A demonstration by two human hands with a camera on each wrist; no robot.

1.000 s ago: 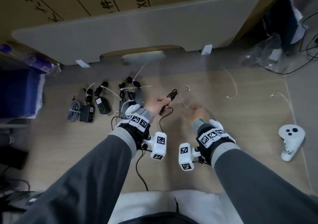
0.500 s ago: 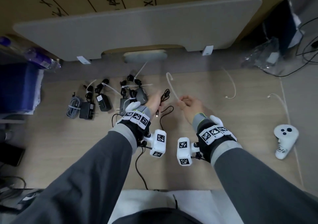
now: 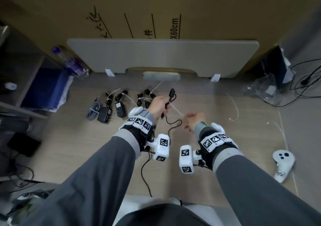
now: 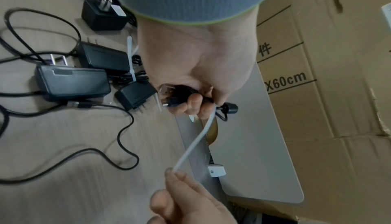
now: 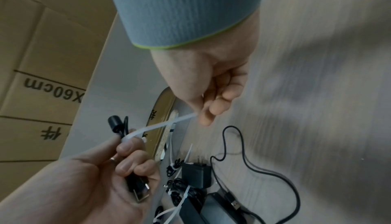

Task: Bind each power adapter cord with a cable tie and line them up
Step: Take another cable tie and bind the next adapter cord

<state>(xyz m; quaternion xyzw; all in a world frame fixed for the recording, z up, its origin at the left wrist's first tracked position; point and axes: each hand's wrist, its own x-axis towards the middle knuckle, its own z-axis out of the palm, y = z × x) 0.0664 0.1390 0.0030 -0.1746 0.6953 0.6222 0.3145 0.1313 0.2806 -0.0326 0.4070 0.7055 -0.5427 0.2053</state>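
My left hand (image 3: 159,104) grips a folded black cord bundle (image 3: 171,96) above the wooden floor; in the left wrist view its USB plugs (image 4: 169,96) stick out below my curled fingers. A white cable tie (image 3: 176,110) wraps the bundle and runs right to my right hand (image 3: 192,119), which pinches its free end (image 5: 195,114) between thumb and forefinger. The loose rest of this cord (image 3: 171,126) trails down to the floor. Several black adapters (image 3: 119,108) with tied cords lie in a row to the left of my left hand.
A grey coiled cable (image 3: 93,112) lies at the row's left end. Spare white ties (image 3: 233,111) lie on the floor at right, near a white controller (image 3: 282,163). A grey board (image 3: 163,57) leans on cardboard boxes behind. Blue bin (image 3: 45,88) at left.
My right hand picked a white tie off the floor, brought it to the bundle, and now pulls its end out to the right. The left hand raised the bundle slightly.
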